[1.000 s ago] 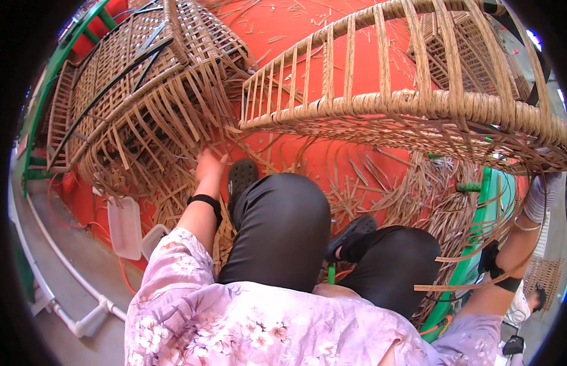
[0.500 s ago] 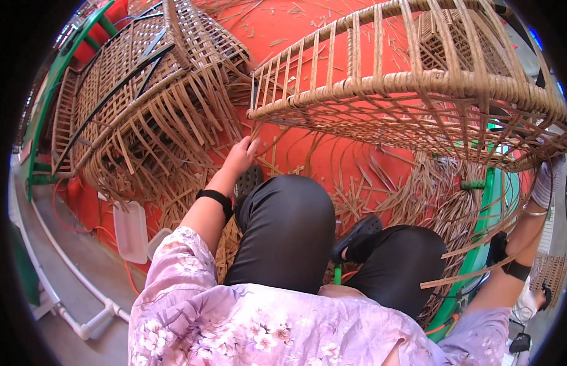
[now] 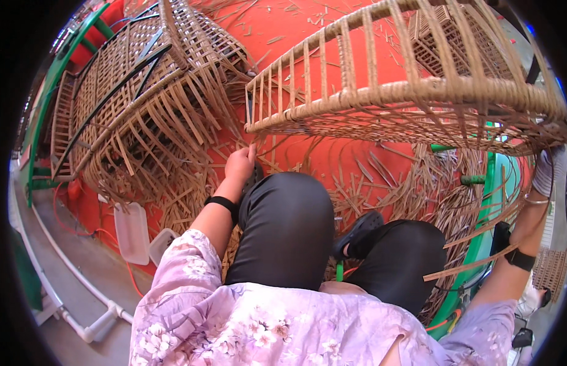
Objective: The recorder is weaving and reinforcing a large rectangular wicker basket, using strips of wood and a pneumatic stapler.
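Observation:
A large wicker frame (image 3: 369,94), with wrapped rims, upright slats and an open lattice on its underside, hangs over my knees toward the right. My right hand (image 3: 548,174), in a pale striped glove, is closed on its far right end; most of the fingers are hidden. Just below the frame's left corner is my bare left hand (image 3: 239,163), fingers curled closed and one digit pointing up. I cannot make out what is in it. Loose cane strips (image 3: 473,247) trail down beside my right forearm.
Another woven basket piece (image 3: 131,91) with long loose strip ends lies at the left. Cane scraps (image 3: 381,195) litter the red floor covering (image 3: 332,161). A white plastic tray (image 3: 132,235) lies at the lower left. Green rails (image 3: 483,213) run along both sides.
The wicker frame has tilted, so less of its underside lattice shows, and its left corner sits lower. My left hand has dropped slightly. The right hand stays at the frame's end.

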`<state>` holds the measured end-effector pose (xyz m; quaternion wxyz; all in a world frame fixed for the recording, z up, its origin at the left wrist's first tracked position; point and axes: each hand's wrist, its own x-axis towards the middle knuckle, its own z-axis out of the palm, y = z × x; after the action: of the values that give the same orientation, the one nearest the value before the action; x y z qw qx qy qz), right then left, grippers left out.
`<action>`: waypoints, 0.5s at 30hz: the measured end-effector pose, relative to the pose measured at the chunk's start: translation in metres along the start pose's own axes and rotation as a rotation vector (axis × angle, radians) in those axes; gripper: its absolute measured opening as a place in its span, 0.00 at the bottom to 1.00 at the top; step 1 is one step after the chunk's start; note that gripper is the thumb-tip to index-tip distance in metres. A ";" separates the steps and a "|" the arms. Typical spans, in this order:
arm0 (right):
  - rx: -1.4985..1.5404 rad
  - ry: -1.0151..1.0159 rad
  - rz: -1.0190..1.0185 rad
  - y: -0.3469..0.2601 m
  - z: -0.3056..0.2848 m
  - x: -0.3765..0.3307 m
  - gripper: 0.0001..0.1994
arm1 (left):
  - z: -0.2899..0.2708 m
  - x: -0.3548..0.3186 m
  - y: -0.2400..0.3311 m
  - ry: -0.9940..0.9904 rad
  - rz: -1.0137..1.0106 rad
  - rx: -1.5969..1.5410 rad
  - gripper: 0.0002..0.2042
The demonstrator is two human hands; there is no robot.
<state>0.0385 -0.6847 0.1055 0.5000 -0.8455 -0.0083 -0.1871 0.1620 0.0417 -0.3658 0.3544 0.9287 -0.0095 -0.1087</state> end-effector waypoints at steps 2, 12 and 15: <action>-0.019 -0.012 -0.003 -0.006 0.002 -0.003 0.19 | 0.004 0.007 -0.008 -0.047 0.008 -0.039 0.26; -0.152 0.173 -0.187 -0.021 0.085 -0.009 0.23 | 0.020 0.009 -0.032 -0.202 -0.028 -0.138 0.29; -0.037 0.141 -0.154 -0.016 0.079 -0.016 0.24 | 0.014 0.011 -0.027 -0.336 -0.068 -0.172 0.30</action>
<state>0.0453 -0.6071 0.0798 0.4678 -0.8362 -0.0349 -0.2841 0.1682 0.0515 -0.3963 0.4222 0.8634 -0.0281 -0.2746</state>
